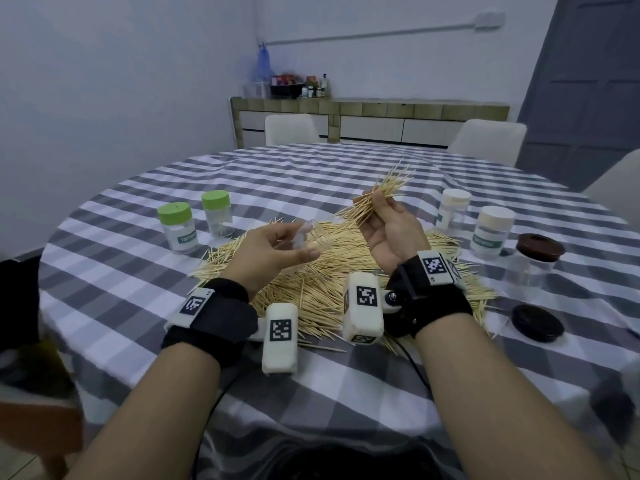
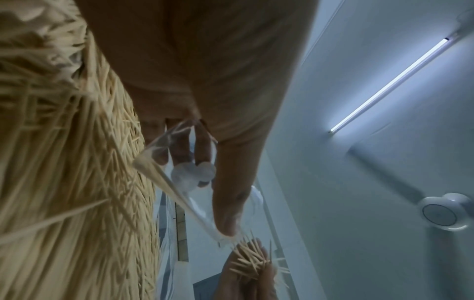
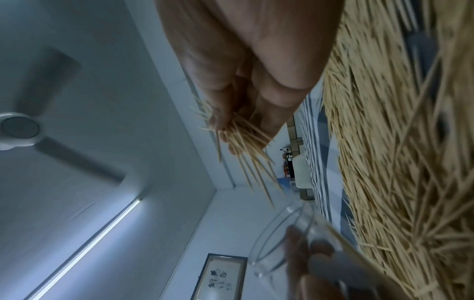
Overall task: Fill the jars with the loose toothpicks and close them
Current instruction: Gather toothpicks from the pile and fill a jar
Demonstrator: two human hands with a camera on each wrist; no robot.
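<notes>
My left hand point(image 1: 277, 244) holds a clear lidless jar point(image 1: 317, 237) on its side above the pile, its mouth facing right. In the left wrist view the thumb and fingers wrap the clear jar point(image 2: 184, 178). My right hand point(image 1: 384, 216) pinches a bundle of toothpicks point(image 1: 377, 197), its lower tips close to the jar's mouth. The right wrist view shows the toothpick bundle point(image 3: 246, 150) above the jar rim point(image 3: 279, 229). A big heap of loose toothpicks point(image 1: 322, 282) lies on the checked tablecloth point(image 1: 138, 306) under both hands.
Two green-lidded jars point(image 1: 176, 226) point(image 1: 217, 211) stand at the left. Two white-lidded jars point(image 1: 454, 211) point(image 1: 491, 230) and a brown-lidded jar point(image 1: 533, 261) stand at the right. A dark loose lid point(image 1: 536, 322) lies near the right front. Chairs ring the far side.
</notes>
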